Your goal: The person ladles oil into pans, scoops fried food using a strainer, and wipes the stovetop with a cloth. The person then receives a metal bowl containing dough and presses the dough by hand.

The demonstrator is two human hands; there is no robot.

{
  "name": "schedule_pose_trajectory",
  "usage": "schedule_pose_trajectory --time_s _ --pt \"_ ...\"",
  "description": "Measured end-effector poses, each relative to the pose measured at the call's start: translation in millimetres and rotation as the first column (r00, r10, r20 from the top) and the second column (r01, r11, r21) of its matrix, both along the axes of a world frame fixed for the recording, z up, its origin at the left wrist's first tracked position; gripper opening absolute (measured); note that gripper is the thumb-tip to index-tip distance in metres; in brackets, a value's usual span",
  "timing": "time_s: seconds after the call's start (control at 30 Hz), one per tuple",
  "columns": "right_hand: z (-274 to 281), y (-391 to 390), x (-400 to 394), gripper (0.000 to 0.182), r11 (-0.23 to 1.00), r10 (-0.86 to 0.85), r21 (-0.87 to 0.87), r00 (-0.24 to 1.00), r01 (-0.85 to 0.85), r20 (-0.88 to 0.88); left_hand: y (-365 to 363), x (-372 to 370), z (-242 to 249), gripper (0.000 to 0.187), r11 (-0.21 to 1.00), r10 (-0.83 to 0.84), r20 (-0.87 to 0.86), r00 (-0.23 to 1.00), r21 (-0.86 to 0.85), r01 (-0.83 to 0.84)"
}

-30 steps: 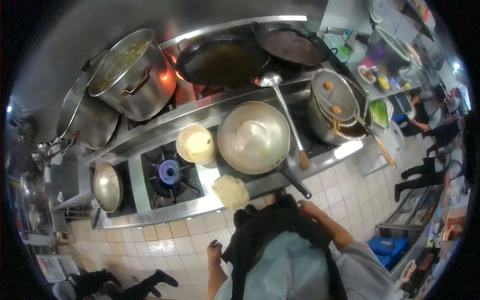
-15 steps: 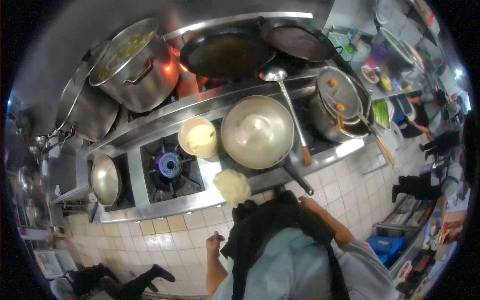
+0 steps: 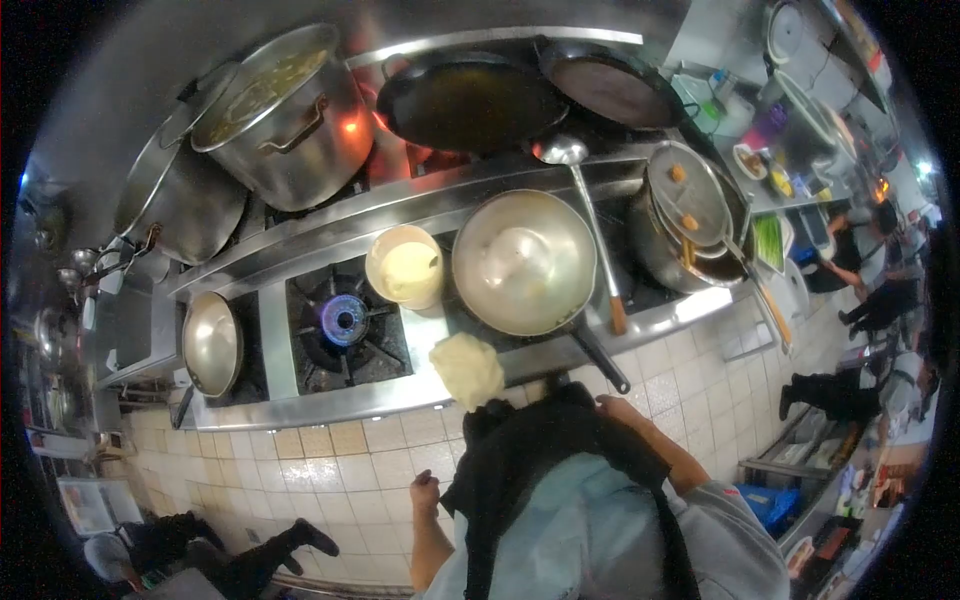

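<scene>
My left hand [image 3: 425,490] hangs over the tiled floor at the apron's left side, fingers curled; whatever it holds, if anything, is hidden. Beside the black apron, my right hand [image 3: 613,406] shows only in part, its fingers mostly hidden. A pale, lumpy round thing [image 3: 467,370] shows at the stove's front edge, above the apron. Behind it stand a tub of pale yellow contents [image 3: 408,270] and a wide steel pan [image 3: 524,262] with a black handle. A long ladle [image 3: 590,215] lies right of the pan. Neither hand touches these.
A blue flame burns on a burner [image 3: 345,320]; a small pan [image 3: 213,345] sits left of it. Large pots [image 3: 290,140] and dark woks [image 3: 470,100] line the back. A strainer [image 3: 690,195] rests over a pot at right. Other people stand at far right and lower left.
The view has shifted slightly, so the stove's contents appear a little to the right. A person at lower left shows more. My hands stay nearly where they were.
</scene>
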State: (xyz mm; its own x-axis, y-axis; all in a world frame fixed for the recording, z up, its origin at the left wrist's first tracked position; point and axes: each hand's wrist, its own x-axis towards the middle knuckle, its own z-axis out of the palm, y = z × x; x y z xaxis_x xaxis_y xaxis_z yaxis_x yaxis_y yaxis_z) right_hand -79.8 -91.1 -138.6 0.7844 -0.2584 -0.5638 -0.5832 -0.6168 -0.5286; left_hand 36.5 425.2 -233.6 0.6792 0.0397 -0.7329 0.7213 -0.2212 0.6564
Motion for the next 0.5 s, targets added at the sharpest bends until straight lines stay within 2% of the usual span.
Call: schedule_pose_trajectory --time_s 0.1,0.17,0.43,0.5 --pt "7 0 2 0.037 0.999 -0.025 0.038 0.999 0.026 -0.024 -6 2 3 0.043 0.994 -0.065 0.005 0.998 0.086 0.064" --pt "15 4 8 0.037 0.998 -0.044 0.044 0.993 0.050 -0.113 -4 2 3 0.044 0.996 -0.065 0.002 0.998 0.064 0.064" --pt "-3 0 1 0.037 1.000 0.010 0.009 0.999 -0.010 -0.050 -8 9 8 0.046 0.997 -0.027 0.000 1.000 0.076 0.026" --pt "-10 -1 -1 0.036 0.999 0.032 0.001 0.999 -0.032 -0.027 -7 9 10 0.048 0.999 -0.004 -0.039 0.999 0.035 0.006"
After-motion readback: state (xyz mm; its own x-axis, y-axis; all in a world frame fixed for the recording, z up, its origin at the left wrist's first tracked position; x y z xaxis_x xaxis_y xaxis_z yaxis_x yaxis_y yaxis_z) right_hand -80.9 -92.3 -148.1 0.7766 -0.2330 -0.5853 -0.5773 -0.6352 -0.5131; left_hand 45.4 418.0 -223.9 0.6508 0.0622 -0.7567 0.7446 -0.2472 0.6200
